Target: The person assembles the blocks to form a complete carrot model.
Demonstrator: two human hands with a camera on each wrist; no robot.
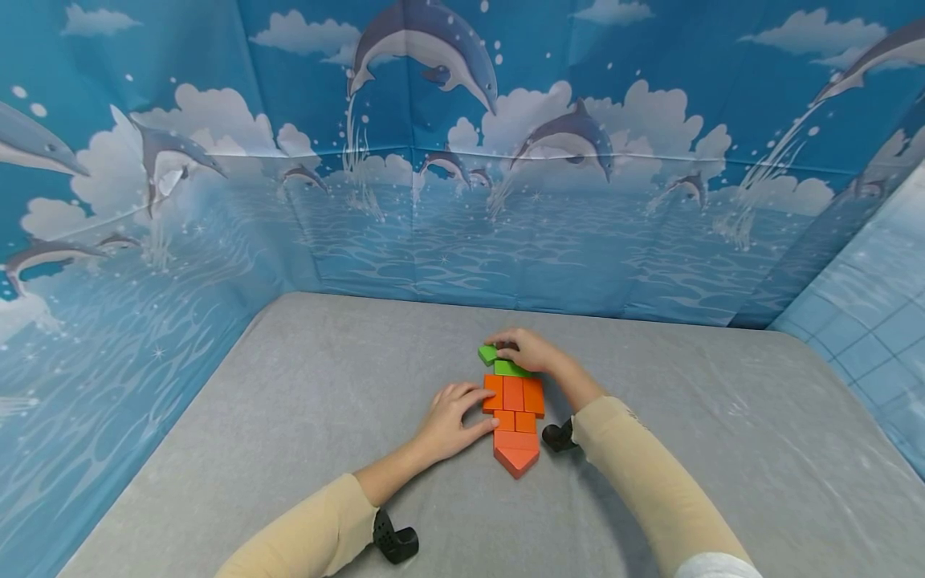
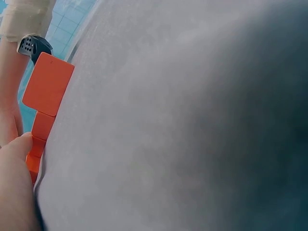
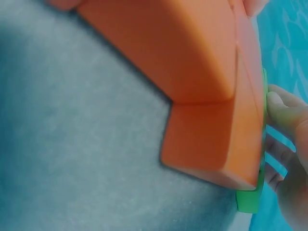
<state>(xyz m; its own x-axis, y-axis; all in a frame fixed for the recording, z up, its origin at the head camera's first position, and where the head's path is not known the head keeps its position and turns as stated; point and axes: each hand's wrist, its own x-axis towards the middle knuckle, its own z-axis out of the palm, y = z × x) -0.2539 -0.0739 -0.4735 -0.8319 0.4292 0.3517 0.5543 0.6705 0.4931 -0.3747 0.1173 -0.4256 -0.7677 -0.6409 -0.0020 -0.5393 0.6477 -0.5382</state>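
Observation:
A row of orange blocks [image 1: 513, 393] lies joined on the grey surface, with a pointed red-orange block [image 1: 516, 459] at its near end. Beyond the orange ones sits a flat green block [image 1: 511, 368], and a smaller green block [image 1: 487, 354] lies at its far left. My left hand [image 1: 451, 421] rests on the surface, thumb and index fingertips touching the left side of the orange blocks. At the far end, my right hand [image 1: 531, 351] pinches the smaller green block between thumb and fingers, partly covering the green pieces. In the right wrist view its fingers [image 3: 284, 113] reach behind the green edge.
A grey cloth-covered table [image 1: 325, 361] spreads around the blocks. Behind it hangs a blue curtain [image 1: 462, 241] printed with dolphins, continuing along the left. Dark wrist-worn devices [image 1: 396, 539] sit beneath both beige sleeves [image 1: 643, 474].

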